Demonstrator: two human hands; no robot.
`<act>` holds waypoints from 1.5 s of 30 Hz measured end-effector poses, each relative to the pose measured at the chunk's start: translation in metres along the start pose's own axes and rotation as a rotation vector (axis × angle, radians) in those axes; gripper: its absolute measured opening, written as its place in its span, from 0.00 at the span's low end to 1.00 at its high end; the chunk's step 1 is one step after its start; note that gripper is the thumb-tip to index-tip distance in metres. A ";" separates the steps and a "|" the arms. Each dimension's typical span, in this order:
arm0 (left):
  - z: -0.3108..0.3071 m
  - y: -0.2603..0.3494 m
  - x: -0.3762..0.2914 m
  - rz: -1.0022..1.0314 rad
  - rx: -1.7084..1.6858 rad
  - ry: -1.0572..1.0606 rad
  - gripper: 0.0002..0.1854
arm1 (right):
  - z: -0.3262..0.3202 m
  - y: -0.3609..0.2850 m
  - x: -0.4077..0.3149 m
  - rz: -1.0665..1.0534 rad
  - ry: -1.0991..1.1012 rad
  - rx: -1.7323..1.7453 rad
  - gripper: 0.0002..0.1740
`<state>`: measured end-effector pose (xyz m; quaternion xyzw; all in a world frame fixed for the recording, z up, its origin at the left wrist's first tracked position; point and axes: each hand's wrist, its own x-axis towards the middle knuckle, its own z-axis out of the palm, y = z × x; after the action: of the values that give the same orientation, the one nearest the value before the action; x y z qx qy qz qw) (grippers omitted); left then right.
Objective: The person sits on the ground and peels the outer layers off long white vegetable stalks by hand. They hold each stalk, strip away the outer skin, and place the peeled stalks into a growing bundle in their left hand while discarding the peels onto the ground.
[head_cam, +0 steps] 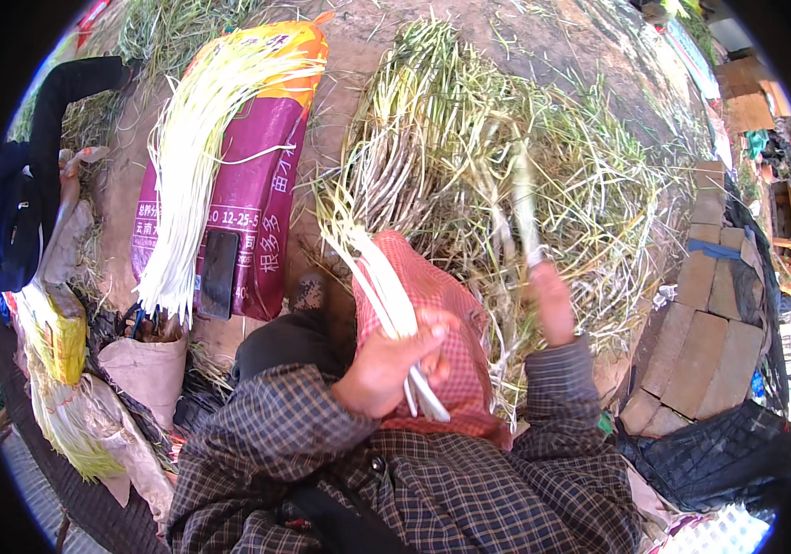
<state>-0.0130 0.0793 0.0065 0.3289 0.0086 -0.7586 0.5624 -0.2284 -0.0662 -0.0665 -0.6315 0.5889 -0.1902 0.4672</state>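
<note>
My left hand (395, 367) is closed around a small bunch of pale peeled stalks (392, 294), held over a red checked cloth (423, 305) on my lap. My right hand (552, 298) is blurred. A pale stalk-like shape (524, 201) rises from its fingers, over a large heap of green stalks and loose leaves (575, 173); the blur hides exactly how it is gripped. At the left, a long layer of clean white-and-yellow stalks (191, 166) lies on a full purple and orange sack (257, 173). A dark phone (220, 273) rests on the sack's near end.
Another person's dark-clothed leg (56, 104) is at the far left. Below it are a yellow package (63, 339), more stalks (80, 429) and a beige bag (150, 367). Bricks or blocks (700, 346) and black netting (714, 443) lie at the right. An untrimmed bundle (402, 145) lies ahead.
</note>
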 end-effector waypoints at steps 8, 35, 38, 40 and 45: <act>0.001 -0.008 0.002 0.115 0.235 0.031 0.17 | -0.002 -0.023 -0.099 -0.468 0.180 -0.029 0.09; -0.019 -0.006 -0.006 0.498 0.228 0.133 0.12 | 0.032 0.020 -0.119 0.171 0.175 1.282 0.05; -0.022 -0.002 -0.007 0.464 0.219 0.061 0.13 | -0.008 0.065 -0.125 0.262 0.187 0.743 0.06; -0.022 -0.004 -0.006 0.380 0.263 -0.032 0.13 | -0.015 0.057 -0.129 0.074 0.211 0.171 0.10; -0.017 -0.007 -0.006 0.267 0.405 -0.093 0.16 | 0.001 -0.047 -0.127 -0.316 -0.270 0.009 0.21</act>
<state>-0.0100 0.0934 -0.0066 0.3978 -0.2133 -0.6781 0.5800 -0.2310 0.0450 0.0105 -0.7339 0.4136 -0.1773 0.5089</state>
